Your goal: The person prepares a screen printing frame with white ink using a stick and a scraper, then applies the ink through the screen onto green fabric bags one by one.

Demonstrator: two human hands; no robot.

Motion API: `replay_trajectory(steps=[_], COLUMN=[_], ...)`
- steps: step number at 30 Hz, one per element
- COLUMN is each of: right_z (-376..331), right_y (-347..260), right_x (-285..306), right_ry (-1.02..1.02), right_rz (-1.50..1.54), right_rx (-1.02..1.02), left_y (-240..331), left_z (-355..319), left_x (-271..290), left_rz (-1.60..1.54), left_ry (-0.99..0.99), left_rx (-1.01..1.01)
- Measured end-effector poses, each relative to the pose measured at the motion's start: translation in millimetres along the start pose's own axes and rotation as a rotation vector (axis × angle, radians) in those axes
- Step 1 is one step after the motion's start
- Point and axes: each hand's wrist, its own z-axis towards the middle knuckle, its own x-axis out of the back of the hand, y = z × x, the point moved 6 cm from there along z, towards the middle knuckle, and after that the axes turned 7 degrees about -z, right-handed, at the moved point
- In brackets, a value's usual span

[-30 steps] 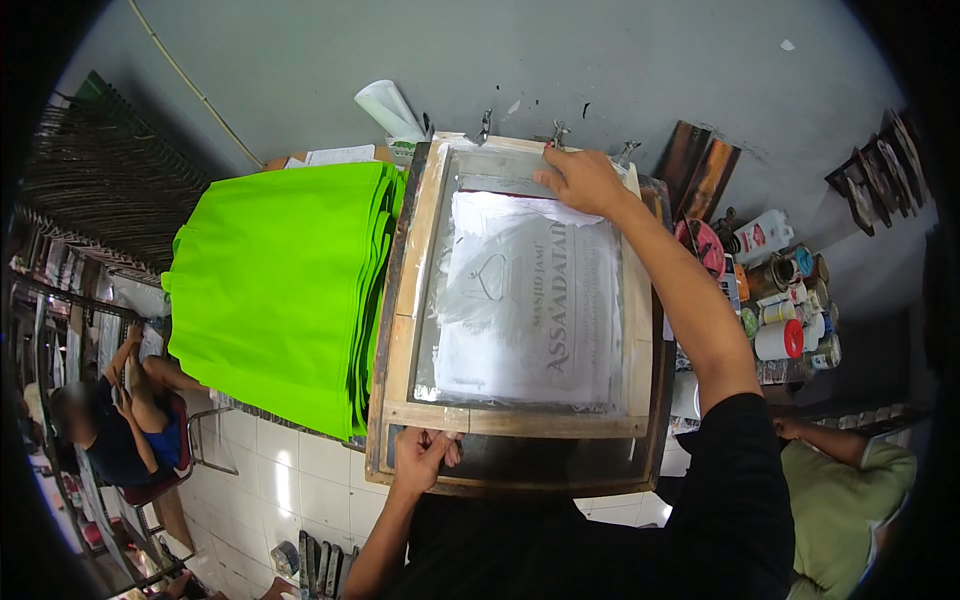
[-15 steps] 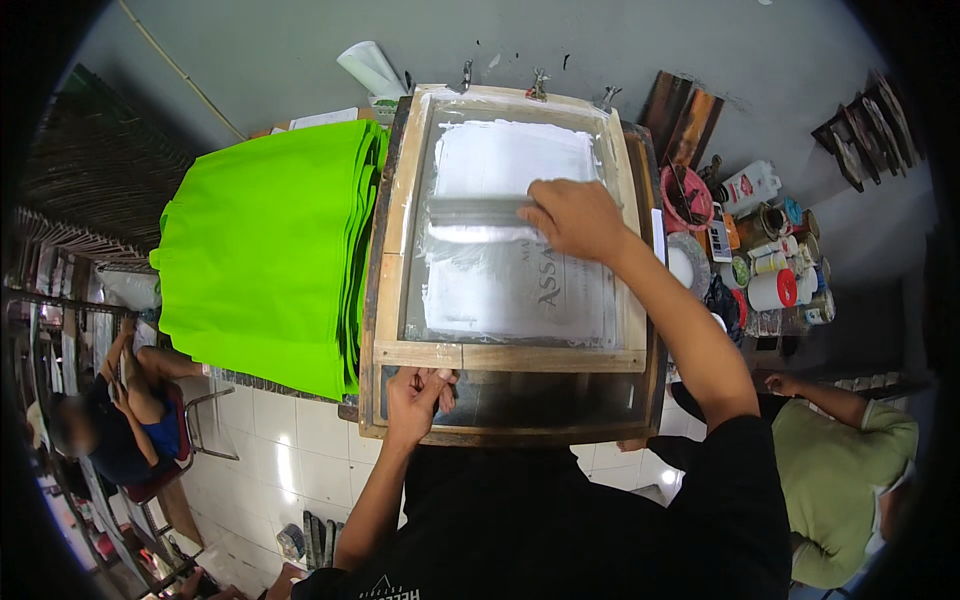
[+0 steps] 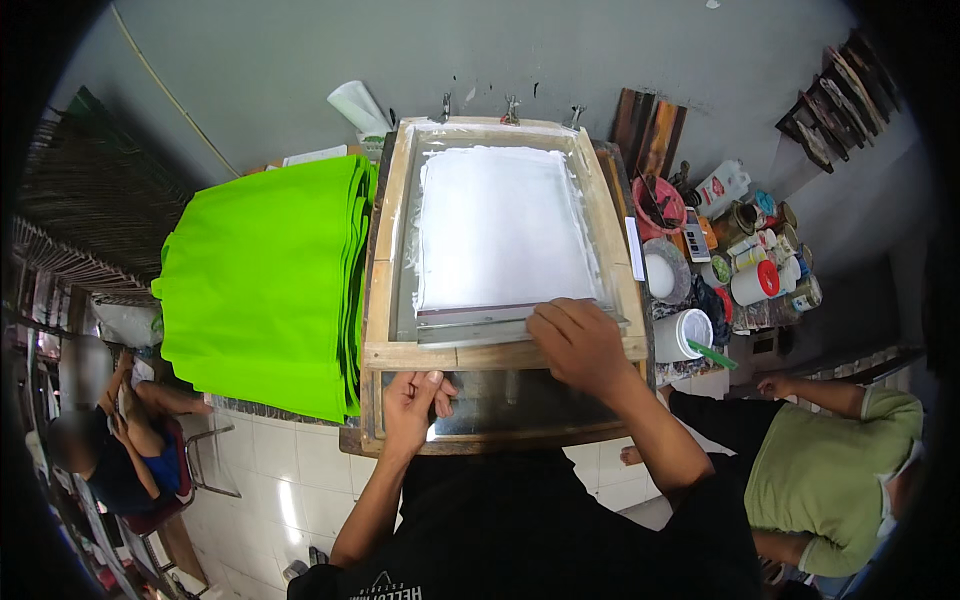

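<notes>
A wooden-framed printing screen (image 3: 380,290) lies in front of me, clipped at its far edge. White ink (image 3: 500,225) covers most of its mesh. My right hand (image 3: 580,340) is wrapped round a squeegee (image 3: 470,328), which lies across the mesh close to the near bar. Part of the squeegee is hidden under that hand. At the near bar, left of centre, my left hand (image 3: 413,408) has its fingers curled against the frame's edge. Beneath the frame shows a dark, glossy board (image 3: 520,405) with a wooden border.
A thick stack of bright green fabric bags (image 3: 265,285) lies left of the screen. To the right stand an open white tub (image 3: 683,335) with a green stick, a pink basket (image 3: 660,203) and several jars. People sit at lower left (image 3: 120,430) and lower right (image 3: 835,470).
My right hand has drawn the squeegee toward me, from mid-screen to the near end. White ink now covers the lettering that showed before. My left hand stays at the near bar.
</notes>
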Motion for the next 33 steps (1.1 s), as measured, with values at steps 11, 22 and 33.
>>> replay_trajectory(steps=[11,22,33], right_z=[149,239,266], right_y=[82,168,180], right_x=[130,143,147], right_ry=[0.265,0.208,0.223], right_rz=[-0.15,-0.113,-0.052], right_rx=[-0.032,-0.314,-0.394], left_y=[171,73,139], left_z=[52,17,44], left_x=[-54,177,234], left_rz=[0.345,1.529,0.136], left_ry=[-0.153,-0.089,0.462], left_rx=[-0.373,-0.562,-0.309])
